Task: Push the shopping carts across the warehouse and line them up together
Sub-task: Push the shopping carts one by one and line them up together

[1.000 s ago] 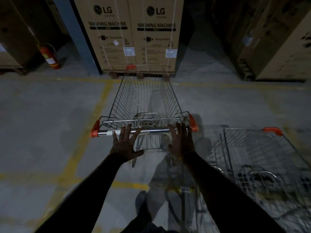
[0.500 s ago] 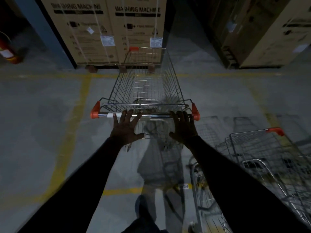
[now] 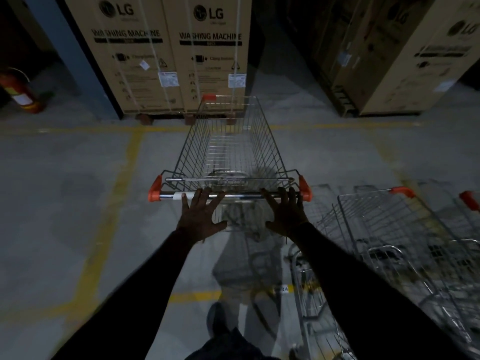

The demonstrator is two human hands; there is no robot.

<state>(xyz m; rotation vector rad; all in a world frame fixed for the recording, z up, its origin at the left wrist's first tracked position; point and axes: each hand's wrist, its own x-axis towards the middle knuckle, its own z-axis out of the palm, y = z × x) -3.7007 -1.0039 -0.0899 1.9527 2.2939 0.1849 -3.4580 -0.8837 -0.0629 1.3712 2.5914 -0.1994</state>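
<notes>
While both arms reach straight out in dark sleeves, the left hand (image 3: 201, 218) and the right hand (image 3: 287, 214) rest flat against the handle bar (image 3: 239, 195) of a wire shopping cart (image 3: 231, 149), fingers spread wide and lying over the bar rather than curled round it, so neither hand clasps anything. The cart stands at the middle of the view, its basket running toward twelve o'clock. It is bare silver wire mesh, empty, narrowing toward the far end, with a shiny metal handle capped in orange plastic at each end, a white band near the left cap and one orange corner guard on the far rim. Its front end stands close to two tall cardboard boxes (image 3: 176, 55) printed LG WASHING MACHINE at twelve o'clock. At four o'clock, just beside the right arm, stands a row of similar carts (image 3: 389, 242) with orange trim, partly blurred. Yellow lines (image 3: 130, 162) mark the grey concrete floor, and a red fire extinguisher (image 3: 19, 90) leans at ten o'clock.
</notes>
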